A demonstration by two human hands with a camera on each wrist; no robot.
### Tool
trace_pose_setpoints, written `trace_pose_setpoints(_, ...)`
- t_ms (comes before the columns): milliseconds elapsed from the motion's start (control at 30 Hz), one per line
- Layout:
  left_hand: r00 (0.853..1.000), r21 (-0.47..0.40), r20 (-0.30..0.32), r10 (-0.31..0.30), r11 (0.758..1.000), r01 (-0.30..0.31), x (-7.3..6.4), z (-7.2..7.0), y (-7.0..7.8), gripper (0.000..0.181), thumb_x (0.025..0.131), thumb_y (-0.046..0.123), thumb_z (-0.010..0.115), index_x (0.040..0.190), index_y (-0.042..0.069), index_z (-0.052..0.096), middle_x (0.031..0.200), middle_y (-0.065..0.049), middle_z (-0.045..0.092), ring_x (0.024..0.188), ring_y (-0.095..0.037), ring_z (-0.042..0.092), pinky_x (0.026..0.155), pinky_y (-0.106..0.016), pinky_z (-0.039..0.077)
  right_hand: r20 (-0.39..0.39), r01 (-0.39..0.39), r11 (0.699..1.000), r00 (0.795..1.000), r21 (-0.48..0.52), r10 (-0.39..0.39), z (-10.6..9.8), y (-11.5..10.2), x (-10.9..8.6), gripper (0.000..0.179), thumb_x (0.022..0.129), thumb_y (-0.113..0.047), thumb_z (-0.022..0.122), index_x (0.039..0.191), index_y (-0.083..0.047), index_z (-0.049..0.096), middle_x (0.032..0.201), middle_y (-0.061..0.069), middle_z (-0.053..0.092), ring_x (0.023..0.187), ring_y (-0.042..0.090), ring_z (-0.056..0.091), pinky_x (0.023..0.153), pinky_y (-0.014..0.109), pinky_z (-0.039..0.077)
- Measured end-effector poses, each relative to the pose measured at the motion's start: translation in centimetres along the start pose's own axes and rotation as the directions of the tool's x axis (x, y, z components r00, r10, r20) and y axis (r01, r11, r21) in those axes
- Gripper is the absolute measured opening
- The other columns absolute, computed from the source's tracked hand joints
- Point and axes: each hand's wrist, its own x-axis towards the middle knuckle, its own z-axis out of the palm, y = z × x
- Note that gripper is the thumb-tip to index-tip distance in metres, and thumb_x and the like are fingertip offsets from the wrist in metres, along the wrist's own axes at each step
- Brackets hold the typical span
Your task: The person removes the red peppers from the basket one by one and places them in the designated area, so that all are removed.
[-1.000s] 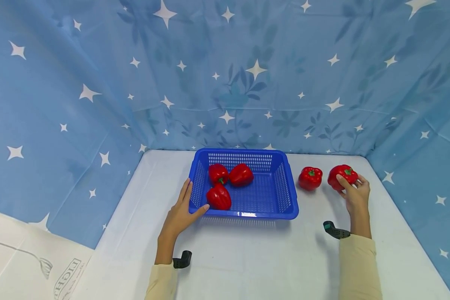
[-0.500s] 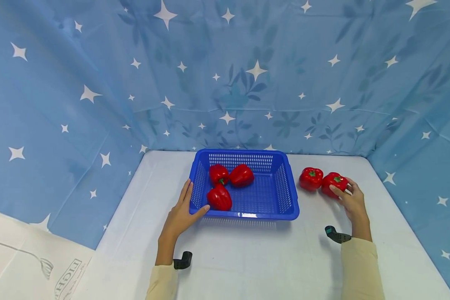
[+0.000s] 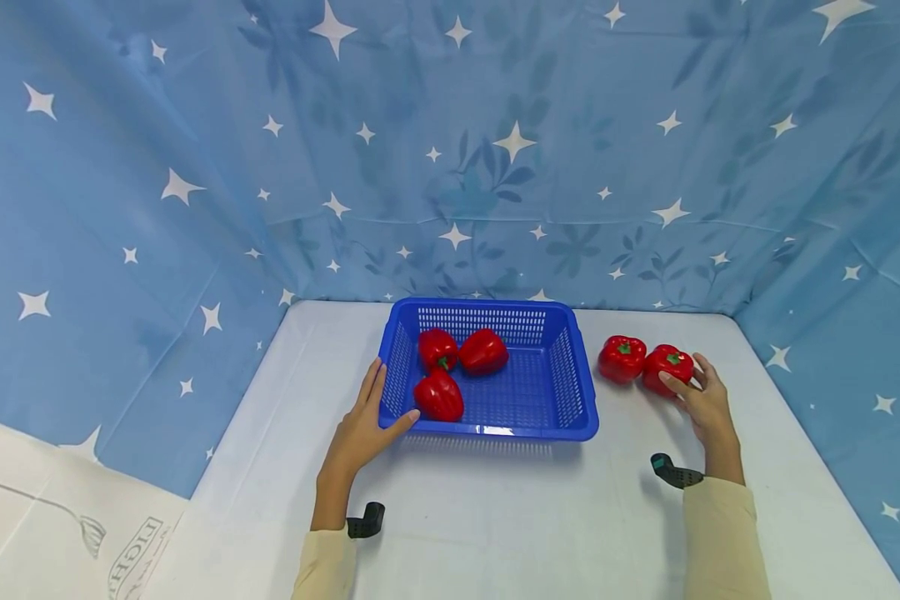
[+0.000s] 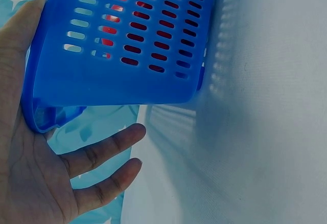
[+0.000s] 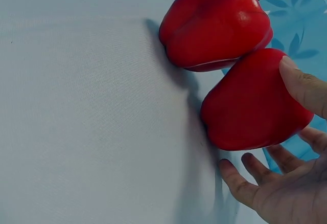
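A blue plastic basket (image 3: 487, 431) stands mid-table with three red bell peppers (image 3: 483, 352) in it. My left hand (image 3: 356, 437) rests at its near-left corner, thumb along the front rim and straight fingers against the left side. In the left wrist view, two fingers (image 4: 110, 150) stick out free below the basket wall. On the right, a red bell pepper (image 3: 621, 358) touches a second bell pepper (image 5: 255, 104), both on the table. Around the second one my right hand (image 3: 708, 404) spreads loosely, thumb against it; the other fingers are spread, some visibly off it.
A white cloth covers the table (image 3: 495, 517). Blue star-patterned curtains (image 3: 450, 167) rise behind it and along both sides. At the lower left lies a white printed sheet (image 3: 60, 525). A black wrist device (image 3: 675, 472) sits on each forearm.
My right hand has brought its bell pepper left and down beside the other loose one. Since half a second ago its fingers have loosened slightly. The left hand and basket have stayed put.
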Motion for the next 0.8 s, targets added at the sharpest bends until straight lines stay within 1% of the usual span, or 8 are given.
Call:
trace_pose_setpoints(100, 1.0, 0.0, 0.001, -0.001, 1.0, 0.001, 0.0, 0.0, 0.0, 0.106, 0.079, 0.078, 0.053, 0.158, 0.031, 0.001, 0.165, 0.015, -0.007, 0.145, -0.043, 0.028, 0.098, -0.068, 0.042, -0.011, -0.002, 1.0, 1.0, 0.014, 0.002, -0.2, 0.6, 0.7, 0.109, 0.079, -0.046, 0.079, 0.155, -0.043, 0.002, 0.166, 0.002, -0.004, 0.153, 0.034, 0.004, 0.115, 0.052, 0.027)
trace_pose_setpoints(267, 1.0, 0.002, 0.003, -0.006, 1.0, 0.006, 0.0, 0.0, -0.1, 0.105, 0.078, 0.079, 0.053, 0.157, 0.033, 0.0, 0.164, 0.017, -0.009, 0.146, -0.042, 0.026, 0.098, -0.067, 0.043, -0.021, -0.006, 0.999, 1.0, 0.053, 0.007, -0.4, 1.5, 2.0, 0.116, 0.072, -0.049, 0.083, 0.155, -0.044, 0.002, 0.166, 0.002, -0.005, 0.153, 0.036, 0.003, 0.115, 0.056, 0.026)
trace_pose_setpoints(400, 1.0, 0.002, 0.005, -0.006, 1.0, 0.006, 0.0, 0.1, -0.1, 0.106, 0.078, 0.079, 0.053, 0.157, 0.033, 0.0, 0.164, 0.017, -0.009, 0.146, -0.042, 0.026, 0.098, -0.067, 0.042, -0.023, -0.01, 0.998, 1.0, 0.068, 0.012, -0.5, 1.7, 2.1, 0.118, 0.069, -0.051, 0.084, 0.155, -0.044, 0.003, 0.167, 0.003, -0.004, 0.152, 0.037, 0.003, 0.114, 0.057, 0.026)
trace_pose_setpoints(500, 1.0, 0.005, 0.007, -0.006, 1.0, 0.006, 0.0, 0.1, 0.0, 0.106, 0.078, 0.079, 0.052, 0.158, 0.032, 0.0, 0.164, 0.016, -0.008, 0.146, -0.043, 0.027, 0.099, -0.068, 0.042, -0.028, -0.016, 0.998, 0.999, 0.064, 0.018, -0.2, 1.1, 1.1, 0.117, 0.07, -0.051, 0.084, 0.155, -0.045, 0.003, 0.167, 0.003, -0.003, 0.153, 0.036, 0.005, 0.115, 0.055, 0.027)
trace_pose_setpoints(667, 1.0, 0.0, 0.002, -0.004, 1.0, 0.004, -0.1, 0.0, 0.0, 0.106, 0.079, 0.078, 0.053, 0.158, 0.03, 0.001, 0.165, 0.014, -0.007, 0.144, -0.045, 0.029, 0.098, -0.068, 0.041, -0.03, -0.021, 0.999, 0.999, 0.036, 0.022, 0.6, -0.6, -1.6, 0.109, 0.076, -0.049, 0.079, 0.155, -0.043, 0.003, 0.167, 0.003, -0.002, 0.153, 0.035, 0.008, 0.115, 0.051, 0.027)
trace_pose_setpoints(800, 1.0, -0.007, 0.0, 0.002, 1.0, -0.002, 0.0, -0.1, 0.0, 0.105, 0.08, 0.078, 0.053, 0.158, 0.029, 0.002, 0.165, 0.013, -0.006, 0.143, -0.045, 0.031, 0.099, -0.069, 0.041, -0.044, -0.019, 1.0, 0.999, 0.024, 0.02, 1.1, -1.7, -3.0, 0.104, 0.081, -0.048, 0.075, 0.156, -0.041, 0.003, 0.167, 0.004, -0.002, 0.153, 0.034, 0.007, 0.116, 0.051, 0.026)
